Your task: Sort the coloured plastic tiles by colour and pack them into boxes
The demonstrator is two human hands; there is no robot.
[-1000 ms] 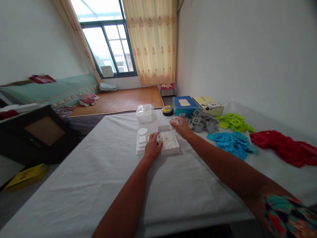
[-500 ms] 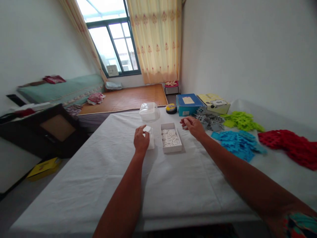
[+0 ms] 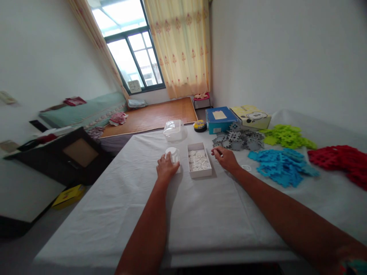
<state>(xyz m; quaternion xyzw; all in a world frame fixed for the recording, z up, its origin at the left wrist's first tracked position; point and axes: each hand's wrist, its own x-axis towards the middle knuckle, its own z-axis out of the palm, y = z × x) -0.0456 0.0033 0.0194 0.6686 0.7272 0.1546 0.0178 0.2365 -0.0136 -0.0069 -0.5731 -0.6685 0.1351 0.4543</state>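
The white tile box (image 3: pixel 200 174) lies on the table (image 3: pixel 200 217), long axis running away from the person, between both hands: left hand (image 3: pixel 167 168) closed over a white moulded piece (image 3: pixel 172 152) just left of it, right hand (image 3: pixel 227 158) equally near on the right, fingers curled narrow, contents indeterminate, bare cloth nearside.

Bright daylight from the window (image 3: pixel 134 61); edges warped and softly blurred.

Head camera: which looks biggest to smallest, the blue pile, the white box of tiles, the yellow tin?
1. blue pile
2. white box of tiles
3. yellow tin, which also sits farthest away
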